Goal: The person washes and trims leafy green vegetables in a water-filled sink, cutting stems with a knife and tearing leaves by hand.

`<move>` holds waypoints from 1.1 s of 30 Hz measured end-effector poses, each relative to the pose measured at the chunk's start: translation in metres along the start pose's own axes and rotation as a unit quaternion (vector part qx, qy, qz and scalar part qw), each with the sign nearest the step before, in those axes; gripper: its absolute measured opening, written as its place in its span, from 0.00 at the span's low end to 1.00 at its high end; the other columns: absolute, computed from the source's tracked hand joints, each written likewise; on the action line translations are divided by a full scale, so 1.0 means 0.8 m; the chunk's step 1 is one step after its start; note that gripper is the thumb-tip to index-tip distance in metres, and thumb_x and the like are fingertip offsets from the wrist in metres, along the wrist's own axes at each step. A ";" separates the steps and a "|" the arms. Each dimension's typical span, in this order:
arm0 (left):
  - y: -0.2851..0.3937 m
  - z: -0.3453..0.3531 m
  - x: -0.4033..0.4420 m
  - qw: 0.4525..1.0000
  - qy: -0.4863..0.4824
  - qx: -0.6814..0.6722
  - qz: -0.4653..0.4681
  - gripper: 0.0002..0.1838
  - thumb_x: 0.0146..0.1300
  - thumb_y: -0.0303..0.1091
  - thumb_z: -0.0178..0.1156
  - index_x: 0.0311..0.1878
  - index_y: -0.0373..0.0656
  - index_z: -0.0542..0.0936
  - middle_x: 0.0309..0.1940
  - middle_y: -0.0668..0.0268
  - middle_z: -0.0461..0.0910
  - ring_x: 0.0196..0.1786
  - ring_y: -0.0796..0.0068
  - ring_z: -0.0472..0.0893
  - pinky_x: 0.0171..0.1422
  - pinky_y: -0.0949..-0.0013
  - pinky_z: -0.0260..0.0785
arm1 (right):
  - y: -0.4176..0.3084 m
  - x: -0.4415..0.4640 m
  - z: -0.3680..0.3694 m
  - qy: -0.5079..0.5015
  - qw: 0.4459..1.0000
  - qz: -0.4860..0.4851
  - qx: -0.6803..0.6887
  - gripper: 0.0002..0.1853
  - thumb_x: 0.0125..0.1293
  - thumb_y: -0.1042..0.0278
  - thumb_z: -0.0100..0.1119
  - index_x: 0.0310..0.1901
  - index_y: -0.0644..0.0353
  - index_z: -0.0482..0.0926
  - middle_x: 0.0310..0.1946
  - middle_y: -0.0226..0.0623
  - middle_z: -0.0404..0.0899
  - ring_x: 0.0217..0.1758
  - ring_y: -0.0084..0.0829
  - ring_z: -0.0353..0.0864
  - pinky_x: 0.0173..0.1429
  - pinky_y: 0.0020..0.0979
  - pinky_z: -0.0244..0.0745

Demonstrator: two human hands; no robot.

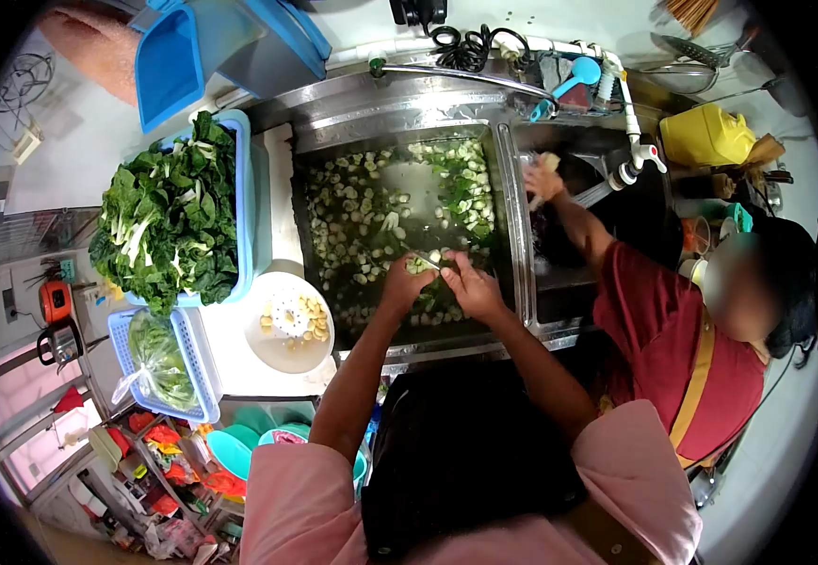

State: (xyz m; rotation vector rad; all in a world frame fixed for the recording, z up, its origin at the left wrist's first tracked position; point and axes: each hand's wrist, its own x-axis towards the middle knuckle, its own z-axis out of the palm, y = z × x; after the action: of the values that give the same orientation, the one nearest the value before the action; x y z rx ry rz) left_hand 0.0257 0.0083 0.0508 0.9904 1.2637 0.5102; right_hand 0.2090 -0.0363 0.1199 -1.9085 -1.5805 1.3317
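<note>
Over the near part of a metal sink basin [506, 235], both hands are close together. My left hand [403, 285] is closed on a small pale-green vegetable piece [418, 266], perhaps a bok choy stem end. A small knife [422, 258] lies across that piece, its handle end hidden in the closed fingers of my right hand [473, 286]. Below them, water fills the basin, with many pale cut vegetable pieces [333, 202] and some green leaves [451, 193] floating in it.
Left of the sink stand a blue crate [244, 202] heaped with leafy greens [173, 212], a white plate [288, 360] with yellowish pieces, and a blue basket [203, 395] holding bagged greens. At right, a co-worker in a red shirt [649, 311] reaches into the second basin [564, 301], near a tap [649, 157].
</note>
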 end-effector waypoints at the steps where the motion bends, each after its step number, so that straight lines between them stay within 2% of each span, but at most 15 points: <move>1: 0.007 -0.001 -0.005 1.000 0.008 0.009 -0.008 0.23 0.50 0.38 0.74 0.47 0.36 0.81 0.36 0.65 0.83 0.37 0.76 0.79 0.41 0.69 0.71 | 0.005 0.001 0.004 -0.001 1.000 -0.005 -0.013 0.27 0.76 0.43 0.42 0.66 0.54 0.64 0.37 0.50 0.84 0.45 0.56 0.83 0.47 0.50 0.76; 5: 0.023 -0.011 -0.014 0.996 0.010 0.046 -0.071 0.23 0.50 0.36 0.73 0.49 0.36 0.81 0.37 0.65 0.84 0.36 0.75 0.79 0.42 0.68 0.71 | 0.011 -0.005 0.006 -0.006 0.999 -0.028 -0.022 0.27 0.76 0.45 0.44 0.67 0.53 0.66 0.37 0.50 0.85 0.44 0.56 0.84 0.47 0.50 0.77; 8: 0.026 -0.010 -0.021 0.994 0.027 0.001 -0.109 0.23 0.50 0.34 0.73 0.49 0.37 0.81 0.38 0.65 0.84 0.38 0.74 0.80 0.45 0.68 0.71 | 0.019 -0.005 0.011 0.006 0.999 -0.044 -0.013 0.26 0.75 0.46 0.46 0.66 0.51 0.68 0.39 0.49 0.85 0.44 0.55 0.84 0.48 0.49 0.77; 11: 0.004 -0.014 -0.015 0.994 -0.043 -0.073 -0.066 0.24 0.51 0.34 0.73 0.51 0.37 0.80 0.39 0.65 0.83 0.41 0.73 0.80 0.47 0.69 0.71 | 0.023 -0.005 0.017 0.005 0.999 -0.045 -0.017 0.24 0.75 0.46 0.47 0.65 0.51 0.71 0.40 0.48 0.85 0.45 0.55 0.83 0.48 0.48 0.77; 14: -0.023 -0.024 -0.001 0.985 -0.135 -0.043 -0.095 0.49 0.44 0.49 0.79 0.66 0.35 0.68 0.53 0.51 0.79 0.57 0.59 0.78 0.62 0.56 0.69 | 0.023 0.006 0.021 -0.015 1.000 -0.014 -0.008 0.24 0.75 0.46 0.48 0.63 0.52 0.73 0.43 0.47 0.85 0.47 0.54 0.83 0.49 0.47 0.77; 16: 0.041 -0.008 -0.035 0.988 -0.049 -0.038 -0.141 0.35 0.48 0.38 0.76 0.59 0.36 0.74 0.47 0.60 0.81 0.49 0.68 0.79 0.54 0.63 0.70 | 0.022 0.012 0.026 -0.015 0.999 0.029 -0.002 0.25 0.74 0.45 0.49 0.64 0.53 0.73 0.46 0.47 0.84 0.49 0.53 0.83 0.51 0.46 0.77; 18: 0.063 -0.006 -0.043 0.986 -0.018 -0.041 -0.162 0.30 0.50 0.33 0.75 0.57 0.37 0.76 0.44 0.64 0.82 0.45 0.72 0.80 0.50 0.66 0.71 | 0.035 0.020 0.036 -0.008 0.998 -0.004 0.069 0.24 0.74 0.47 0.50 0.64 0.52 0.73 0.45 0.47 0.84 0.49 0.48 0.83 0.52 0.41 0.75; 19: 0.052 -0.009 -0.040 0.985 -0.029 -0.049 -0.161 0.32 0.49 0.33 0.75 0.58 0.37 0.75 0.44 0.64 0.82 0.46 0.71 0.80 0.51 0.66 0.71 | 0.044 0.021 0.038 -0.004 0.994 -0.019 0.103 0.23 0.74 0.49 0.50 0.64 0.52 0.74 0.44 0.47 0.83 0.49 0.46 0.83 0.53 0.39 0.74; 22: 0.027 -0.012 -0.035 0.983 -0.019 -0.054 -0.173 0.35 0.49 0.32 0.75 0.62 0.36 0.74 0.45 0.63 0.82 0.47 0.71 0.79 0.52 0.66 0.70 | 0.061 0.025 0.044 -0.030 0.996 -0.032 0.074 0.26 0.75 0.48 0.49 0.67 0.52 0.71 0.49 0.45 0.82 0.52 0.42 0.82 0.55 0.38 0.73; 25: -0.014 -0.024 -0.011 0.981 -0.035 -0.050 -0.185 0.35 0.49 0.33 0.76 0.61 0.36 0.75 0.46 0.62 0.82 0.47 0.72 0.79 0.52 0.66 0.71 | 0.102 0.044 0.038 0.102 0.982 0.099 0.121 0.27 0.76 0.47 0.47 0.68 0.53 0.71 0.53 0.43 0.81 0.54 0.38 0.80 0.55 0.37 0.73; 26: -0.039 -0.030 -0.002 0.979 -0.048 -0.049 -0.190 0.34 0.49 0.33 0.76 0.61 0.35 0.75 0.46 0.62 0.82 0.47 0.72 0.79 0.51 0.66 0.71 | 0.117 0.053 0.038 0.069 0.977 0.140 0.142 0.29 0.75 0.43 0.47 0.69 0.53 0.71 0.53 0.43 0.79 0.53 0.33 0.78 0.55 0.36 0.73; 28: -0.064 -0.032 -0.003 0.981 -0.068 -0.017 -0.183 0.34 0.49 0.35 0.76 0.60 0.36 0.77 0.47 0.61 0.83 0.46 0.71 0.80 0.49 0.64 0.73 | 0.134 0.071 0.061 0.080 0.954 0.166 0.236 0.29 0.71 0.42 0.54 0.64 0.56 0.76 0.42 0.38 0.82 0.43 0.32 0.79 0.50 0.36 0.74; 30: -0.057 -0.024 -0.008 0.976 -0.060 0.026 -0.210 0.35 0.49 0.35 0.76 0.61 0.36 0.76 0.47 0.59 0.83 0.46 0.69 0.81 0.48 0.62 0.74 | 0.141 0.110 0.090 0.076 0.977 0.093 0.178 0.27 0.70 0.41 0.56 0.54 0.58 0.79 0.36 0.40 0.82 0.31 0.34 0.76 0.42 0.46 0.75; 31: -0.119 -0.019 0.005 0.975 0.000 0.146 -0.167 0.34 0.50 0.40 0.75 0.61 0.37 0.77 0.48 0.54 0.83 0.47 0.62 0.83 0.50 0.56 0.75 | 0.133 0.131 0.105 0.072 0.985 0.057 0.149 0.26 0.69 0.40 0.57 0.49 0.59 0.81 0.34 0.41 0.82 0.25 0.35 0.75 0.38 0.50 0.75; 33: -0.204 -0.022 0.019 0.962 0.024 0.221 -0.157 0.29 0.52 0.40 0.72 0.57 0.37 0.79 0.48 0.51 0.83 0.48 0.57 0.83 0.50 0.54 0.76 | 0.074 0.165 0.098 0.041 0.998 0.035 0.009 0.23 0.67 0.44 0.61 0.40 0.61 0.81 0.31 0.41 0.82 0.29 0.40 0.79 0.37 0.51 0.76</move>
State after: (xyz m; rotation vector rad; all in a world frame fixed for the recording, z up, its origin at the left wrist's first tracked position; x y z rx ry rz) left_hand -0.0180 -0.0576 -0.0942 1.1187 1.5838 -0.0012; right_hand 0.1738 0.0384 -0.0223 -1.9990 -1.4700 1.2734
